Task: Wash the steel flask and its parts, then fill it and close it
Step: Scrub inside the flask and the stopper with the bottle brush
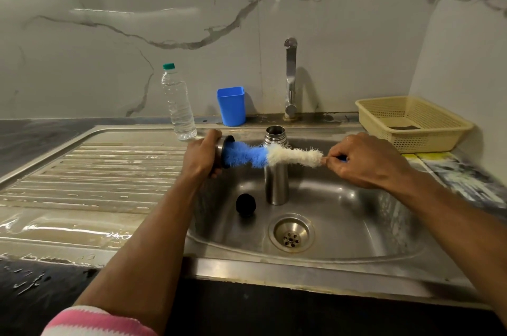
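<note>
Steel gleams dully everywhere at this sink (356,261). The flask (276,179) stands upright in the basin, behind the drain (291,232), a brushed-metal body narrowing to a shoulder and an open, uncapped mouth. Just to its left on the basin floor lies a small black stopper (246,204).

The left hand (201,154) is curled round the flask's steel cup lid (223,150), holding it on its side over the basin's left edge with the opening turned toward the right. Into that opening goes the blue end of a bottle brush (271,154), whose bristles turn white further along; it runs level across the front of the flask's neck. The right hand (367,160) pinches the brush's handle at the far end, fingers closed tight on it.

On the counter behind stand a clear water bottle (178,105) with a green cap, a blue plastic cup (231,106), the tap (290,78), and a cream basket (411,121) at right. The draining board (82,184) looks wet.
</note>
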